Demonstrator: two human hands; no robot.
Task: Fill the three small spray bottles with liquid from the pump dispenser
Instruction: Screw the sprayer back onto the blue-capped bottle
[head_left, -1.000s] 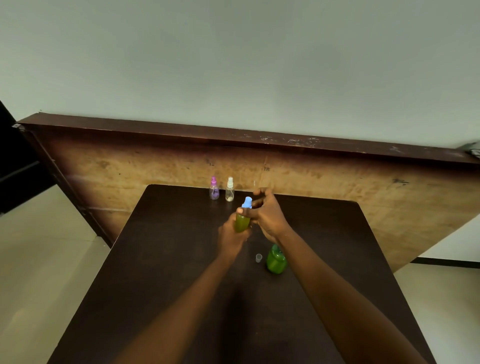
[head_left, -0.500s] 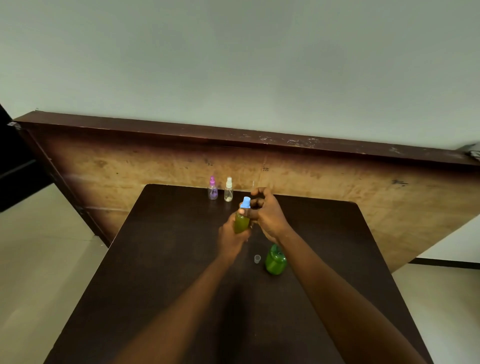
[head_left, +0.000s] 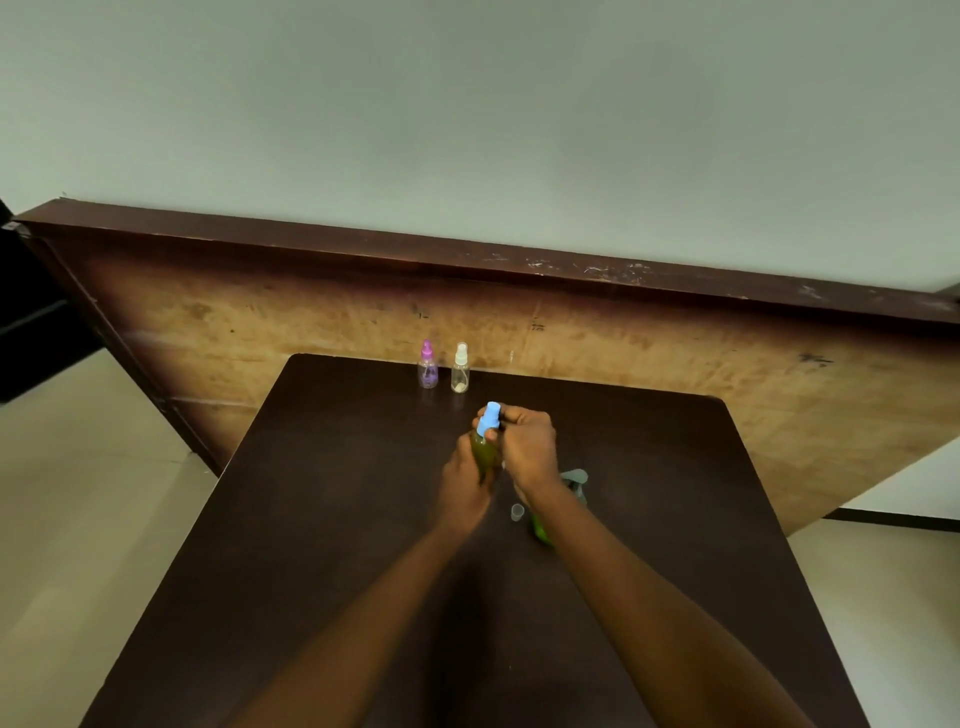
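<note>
My left hand (head_left: 464, 480) grips the body of a small spray bottle (head_left: 484, 451) that holds green liquid. Its blue spray top (head_left: 490, 419) is pinched by the fingers of my right hand (head_left: 527, 447). At the table's far edge stand two more small bottles, one with a pink top (head_left: 427, 365) and one with a white top (head_left: 460, 368). The green pump dispenser (head_left: 541, 525) stands just behind my right wrist and is mostly hidden by it; its pale pump head (head_left: 575, 476) shows to the right. A small clear cap (head_left: 517, 512) lies next to the dispenser.
The dark brown table (head_left: 322, 545) stretches toward me with bare surface on both sides of my arms. A large wooden board (head_left: 675, 358) leans behind its far edge. Pale floor shows to the left and right.
Both hands with the bottle have sunk a little toward the table. My right arm now covers most of the green dispenser.
</note>
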